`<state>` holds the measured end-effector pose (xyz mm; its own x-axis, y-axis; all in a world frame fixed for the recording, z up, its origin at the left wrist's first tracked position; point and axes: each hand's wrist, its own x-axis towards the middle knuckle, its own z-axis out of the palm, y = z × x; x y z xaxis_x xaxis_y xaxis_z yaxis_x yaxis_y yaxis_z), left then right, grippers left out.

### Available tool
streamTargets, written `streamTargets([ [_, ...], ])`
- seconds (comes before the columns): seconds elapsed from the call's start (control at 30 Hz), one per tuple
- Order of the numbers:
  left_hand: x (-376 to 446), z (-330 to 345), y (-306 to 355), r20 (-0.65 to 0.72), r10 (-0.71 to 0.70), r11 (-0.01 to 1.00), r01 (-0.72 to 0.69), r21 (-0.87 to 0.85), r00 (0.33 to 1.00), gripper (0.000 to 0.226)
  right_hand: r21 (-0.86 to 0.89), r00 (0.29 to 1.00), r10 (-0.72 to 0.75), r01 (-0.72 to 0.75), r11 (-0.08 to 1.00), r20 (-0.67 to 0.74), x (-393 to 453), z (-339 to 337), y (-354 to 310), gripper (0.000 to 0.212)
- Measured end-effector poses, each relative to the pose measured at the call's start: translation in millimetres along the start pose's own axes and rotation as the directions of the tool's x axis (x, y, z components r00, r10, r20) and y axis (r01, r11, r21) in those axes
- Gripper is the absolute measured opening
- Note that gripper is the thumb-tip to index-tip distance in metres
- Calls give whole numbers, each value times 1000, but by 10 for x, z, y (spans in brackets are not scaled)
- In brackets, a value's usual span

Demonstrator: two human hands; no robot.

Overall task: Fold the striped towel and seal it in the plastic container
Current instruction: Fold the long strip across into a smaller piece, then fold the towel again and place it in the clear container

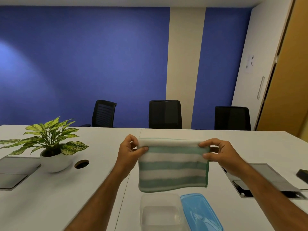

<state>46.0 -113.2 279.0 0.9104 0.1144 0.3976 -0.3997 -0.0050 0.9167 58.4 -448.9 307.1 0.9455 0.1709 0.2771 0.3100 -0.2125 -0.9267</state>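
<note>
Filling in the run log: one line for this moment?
phase: folding | green-and-white striped towel: held up, both hands' grip, left, right | clear plastic container: open | blue lid: beside

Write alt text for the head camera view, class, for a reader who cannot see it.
Two bare hands, left hand and right hand, hold a folded green-and-white striped towel above a white table. Below it sit an open clear plastic container and its blue plastic lid.
</note>
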Motion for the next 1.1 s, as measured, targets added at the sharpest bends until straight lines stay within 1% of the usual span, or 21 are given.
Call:
streamTargets([
  [0.07,20,8,-18,19,8,999,-7,-37,1000,35,-12,999,7,-8,1000,-40,6,6,17,23],
  [0.13,28,11,-32,52,-12,999,15,-53,999,35,-17,997,32,-33,999,-73,14,15,28,24],
  [0.23,15,13,-22,90,-26,1000,26,0,996,21,6,995,51,-50,999,-87,10,31,43,21],
  [0.27,3,8,-24,124,-39,999,36,31,992,24,28,996,59,-57,998,-72,5,31,46,18],
  [0.33,-27,8,-29,195,-71,994,53,97,978,46,51,996,82,-80,995,-37,-4,24,54,20],
  [0.37,-45,12,-26,211,-79,992,56,113,974,49,42,995,95,-93,995,-32,-3,23,60,21],
  [0.4,-58,16,-20,208,-78,992,56,109,975,45,24,994,104,-103,994,-41,-1,25,65,19],
  [0.47,-58,10,-11,157,-69,996,58,74,985,26,0,992,106,-106,994,-71,5,33,84,16],
  [0.5,-59,1,-13,138,-82,996,76,50,987,23,11,991,104,-104,995,-78,5,38,95,16],
  [0.53,-59,-7,-14,136,-102,995,99,29,986,26,28,992,103,-101,994,-71,-1,41,99,18],
  [0.6,-56,-26,-10,180,-132,991,125,47,975,43,52,994,112,-112,992,0,-17,30,105,29],
  [0.7,-63,-54,-7,291,-164,983,131,130,943,69,13,979,133,-136,991,152,-36,-23,122,66],
  [0.77,-67,-78,-2,347,-196,977,154,145,917,80,16,967,139,-146,989,214,-37,-63,143,82],
  [0.83,-79,-105,0,392,-230,970,180,162,890,86,46,955,146,-164,985,259,-42,-93,170,92],
  [0.93,-97,-131,-3,429,-277,960,225,169,860,91,88,943,146,-179,980,298,-61,-121,236,96],
  [1.1,-110,-153,-32,453,-317,946,311,89,833,94,184,939,141,-206,961,314,-87,-119,337,91],
])
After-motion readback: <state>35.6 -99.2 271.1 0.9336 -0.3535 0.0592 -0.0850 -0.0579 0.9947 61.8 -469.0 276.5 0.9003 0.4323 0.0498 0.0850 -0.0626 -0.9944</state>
